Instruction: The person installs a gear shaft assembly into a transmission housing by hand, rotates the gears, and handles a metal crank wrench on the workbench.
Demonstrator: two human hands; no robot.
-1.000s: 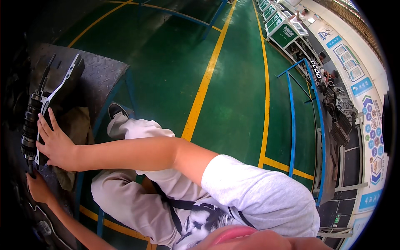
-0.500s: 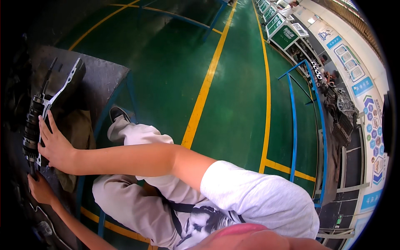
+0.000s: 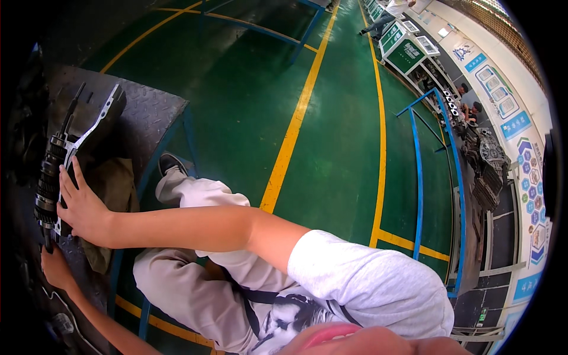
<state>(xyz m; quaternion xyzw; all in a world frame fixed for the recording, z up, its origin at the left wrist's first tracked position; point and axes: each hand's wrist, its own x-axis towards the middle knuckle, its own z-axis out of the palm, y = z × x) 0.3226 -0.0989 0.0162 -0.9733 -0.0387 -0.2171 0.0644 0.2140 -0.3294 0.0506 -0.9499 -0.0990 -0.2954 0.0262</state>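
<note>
A gear shaft assembly (image 3: 47, 192), dark with several stacked gears, lies along the left of a metal workbench in a silvery housing half (image 3: 94, 125). My right hand (image 3: 86, 212) rests flat on the housing's near edge, fingers spread, its fingertips by the gears. Closer to me, my left hand (image 3: 57, 267) is closed around the narrow lower end of the shaft. Its fingertips are partly hidden in shadow. A thin rod (image 3: 74, 109) sticks out of the assembly's far end.
Brownish cloth (image 3: 112, 183) lies beside the housing on the workbench (image 3: 155, 106). Blue bench legs (image 3: 186, 127) stand near my shoe. Across the green floor are a blue rail frame (image 3: 417, 171) and metal engine parts (image 3: 490, 154). A person (image 3: 387, 15) is far off.
The whole view has shifted slightly. Both hands keep almost the same places on the assembly. The distant person's legs now show in the aisle.
</note>
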